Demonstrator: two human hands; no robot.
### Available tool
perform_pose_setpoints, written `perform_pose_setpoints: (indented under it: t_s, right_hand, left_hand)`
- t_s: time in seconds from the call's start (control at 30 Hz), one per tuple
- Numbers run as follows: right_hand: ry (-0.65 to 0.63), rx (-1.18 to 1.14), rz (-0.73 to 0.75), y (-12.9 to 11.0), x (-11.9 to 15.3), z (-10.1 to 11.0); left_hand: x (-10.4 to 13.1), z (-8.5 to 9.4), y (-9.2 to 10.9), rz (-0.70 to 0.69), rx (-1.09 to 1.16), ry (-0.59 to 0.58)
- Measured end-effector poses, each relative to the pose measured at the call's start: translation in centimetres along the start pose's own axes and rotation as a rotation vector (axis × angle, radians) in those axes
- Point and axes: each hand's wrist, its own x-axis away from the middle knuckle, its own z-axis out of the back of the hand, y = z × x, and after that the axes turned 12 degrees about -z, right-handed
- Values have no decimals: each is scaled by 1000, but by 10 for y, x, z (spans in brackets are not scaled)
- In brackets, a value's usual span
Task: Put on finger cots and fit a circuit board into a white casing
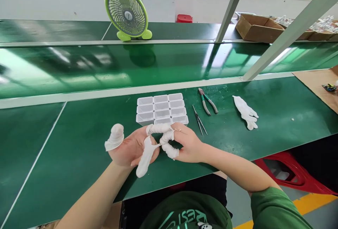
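My left hand (130,150) is turned palm up above the table's front part, thumb spread away and fingers bent. A white finger cot (116,135) covers its thumb. Another white finger cot (144,158) points down over the palm, seemingly on a bent finger. My right hand (190,146) pinches that cot's edge and stretches it into a thin strand. White cots also cover the right hand's fingertips (169,149). Just beyond both hands stands a block of clear plastic compartment boxes (161,106). Tweezers (200,120) and green-handled cutting pliers (207,101) lie to its right.
A white glove (245,112) lies on the green table (87,134), right of the pliers. Behind, a green fan (128,12) stands on a shelf. Slanted metal posts (287,32) rise at right, near cardboard boxes (258,28). A red stool (293,172) is below right.
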Motion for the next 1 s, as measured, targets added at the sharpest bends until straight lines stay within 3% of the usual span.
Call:
perform_pose_setpoints:
  t_s: [0.27,0.67,1.0]
  right_hand:
    - [-9,-111,-57,2,3,1]
    - [134,36,41,8,9,-8]
    - [34,157,-51,9,10,-9]
  left_hand:
    - [2,-2,6,-72,-108,106]
    - [0,1,-8,15,23,65]
    - [-1,-2,0,-8,-53,49]
